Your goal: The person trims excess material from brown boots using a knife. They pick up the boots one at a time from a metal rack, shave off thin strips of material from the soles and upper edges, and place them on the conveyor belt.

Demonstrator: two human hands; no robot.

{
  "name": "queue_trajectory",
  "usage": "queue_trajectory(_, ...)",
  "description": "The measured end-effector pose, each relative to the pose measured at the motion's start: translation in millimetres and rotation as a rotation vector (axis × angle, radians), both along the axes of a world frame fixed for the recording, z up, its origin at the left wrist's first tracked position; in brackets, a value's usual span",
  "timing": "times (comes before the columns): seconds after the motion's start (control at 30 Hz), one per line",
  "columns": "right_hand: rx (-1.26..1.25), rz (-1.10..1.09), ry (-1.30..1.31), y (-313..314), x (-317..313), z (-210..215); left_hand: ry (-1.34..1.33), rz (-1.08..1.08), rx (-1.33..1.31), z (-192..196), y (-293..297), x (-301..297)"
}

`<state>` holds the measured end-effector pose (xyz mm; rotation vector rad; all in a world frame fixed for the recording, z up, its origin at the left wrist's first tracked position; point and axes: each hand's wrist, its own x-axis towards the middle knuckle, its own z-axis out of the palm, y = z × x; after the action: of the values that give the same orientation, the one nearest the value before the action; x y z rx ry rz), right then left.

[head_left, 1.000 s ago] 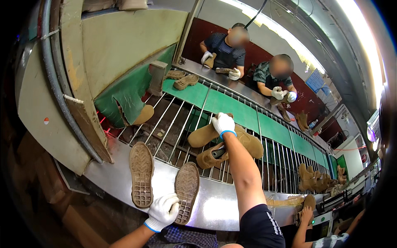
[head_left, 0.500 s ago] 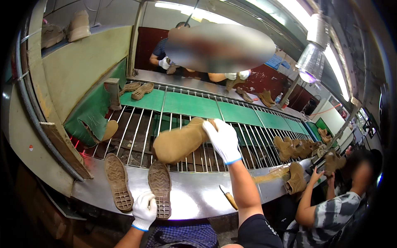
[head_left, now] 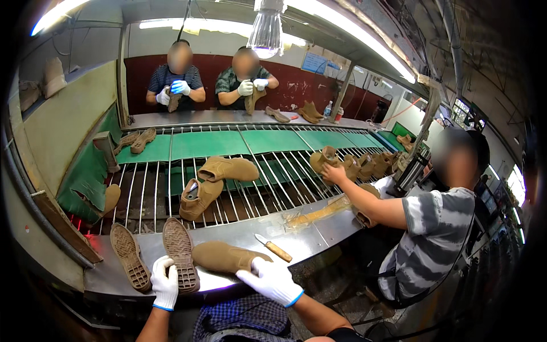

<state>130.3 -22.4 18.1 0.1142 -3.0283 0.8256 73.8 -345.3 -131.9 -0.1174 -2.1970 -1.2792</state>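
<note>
- A brown boot point(head_left: 219, 257), laid on the metal counter point(head_left: 310, 242), is gripped at one end by the gloved right hand point(head_left: 272, 282), its thumb and fingers set around it.
- The gloved left hand point(head_left: 165, 283) is placed by the left edge of a ridged sole point(head_left: 180, 256), fingers curled and pressed together; whether the edge is pinched cannot be told.
- Just left, a second sole point(head_left: 130, 257) is seen.
- A wooden-handled knife point(head_left: 277, 251) is set right of the boot.
</note>
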Motion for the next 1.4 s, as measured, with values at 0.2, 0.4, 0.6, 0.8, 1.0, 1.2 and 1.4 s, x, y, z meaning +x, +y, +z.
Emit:
queue_trajectory(0.2,-0.100,0.124,-0.059,-16.6,34.2,-3.2,0.200,-0.297,-0.216,76.6,51.2,7.0)
queue_trajectory(0.4,-0.274,0.248,-0.105,-17.7,56.9,1.0,0.147,-0.086,-0.678,72.3,114.5,-46.4)
queue_trajectory(0.6,-0.520,-0.207,0.465,58.9,14.8,-30.1,-0.298,-0.339,-0.732,91.6,137.6,-67.5)
queue_trajectory(0.8,-0.485,-0.033,-0.077,68.0,-39.1,-150.4,-0.229,-0.504,-0.767,92.0,129.9,-73.1)
queue_trajectory(1.0,-0.609,-0.212,-0.044,19.6,38.1,-134.2,-0.003,-0.390,-0.675,84.9,95.8,-28.5)
queue_trajectory(1.2,-0.851,0.140,-0.567,32.9,7.3,-111.8,-0.260,-0.384,-0.375,68.0,80.1,-34.4)
queue_trajectory(1.4,-1.611,-0.033,-0.869,52.3,17.7,-221.7,-0.542,-0.423,-0.145,62.9,68.0,-52.4)
